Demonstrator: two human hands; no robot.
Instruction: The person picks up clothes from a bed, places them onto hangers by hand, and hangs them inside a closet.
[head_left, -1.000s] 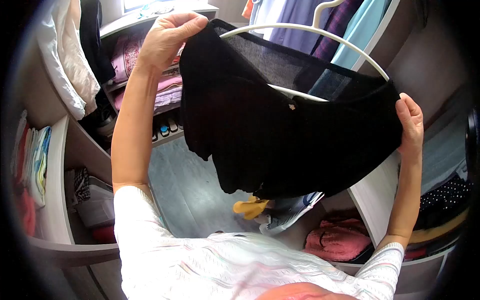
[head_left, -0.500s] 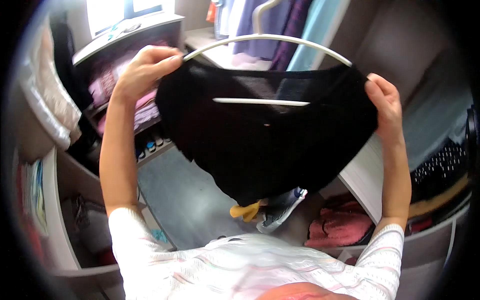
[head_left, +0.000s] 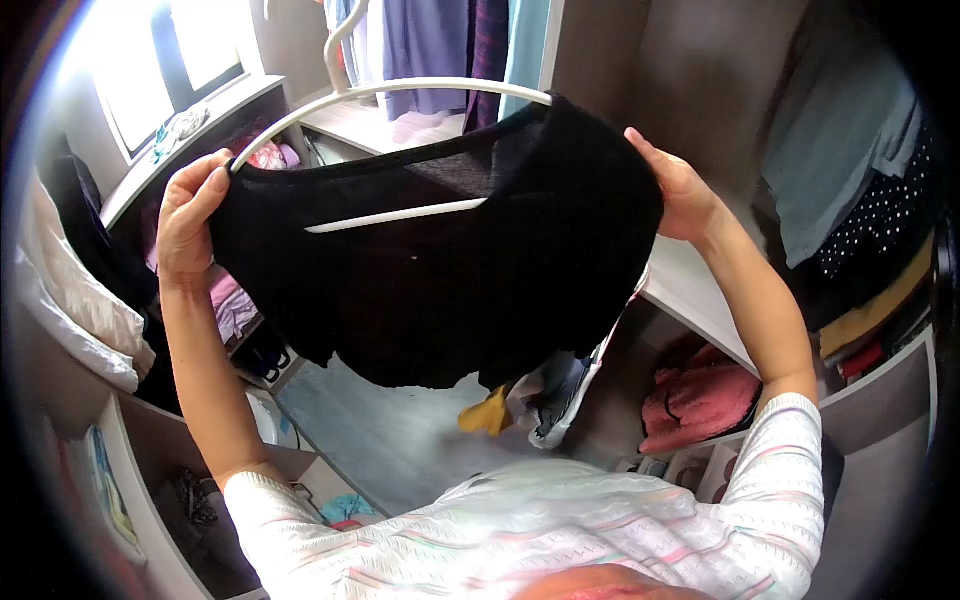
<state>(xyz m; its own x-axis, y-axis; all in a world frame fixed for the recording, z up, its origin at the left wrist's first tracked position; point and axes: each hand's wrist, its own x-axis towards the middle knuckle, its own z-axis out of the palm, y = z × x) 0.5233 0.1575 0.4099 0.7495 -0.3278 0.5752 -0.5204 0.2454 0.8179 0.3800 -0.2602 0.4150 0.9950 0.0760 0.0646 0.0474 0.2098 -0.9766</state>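
Note:
A black top (head_left: 440, 290) hangs stretched out in front of me on a white hanger (head_left: 400, 88), whose hook points up. The hanger's lower bar shows across the wide neckline. My left hand (head_left: 193, 218) is closed at the top's left shoulder, thumb and fingers pinching cloth at the hanger's end. At the other shoulder, my right hand (head_left: 680, 190) grips the cloth, with its fingers partly hidden by the fabric. The hanger's right end is covered by the top.
Hanging clothes (head_left: 425, 60) are behind the top, with grey and dotted garments (head_left: 850, 160) at the right. A pink garment (head_left: 700, 400) lies in a low compartment at right. Below are the grey floor (head_left: 370, 420) and a yellow item (head_left: 485, 412). A window (head_left: 170, 60) is at upper left.
The top and hanger have shifted left in view and tilted, the right end now higher. My right hand has turned and sits more behind the cloth's edge. The view has swung right.

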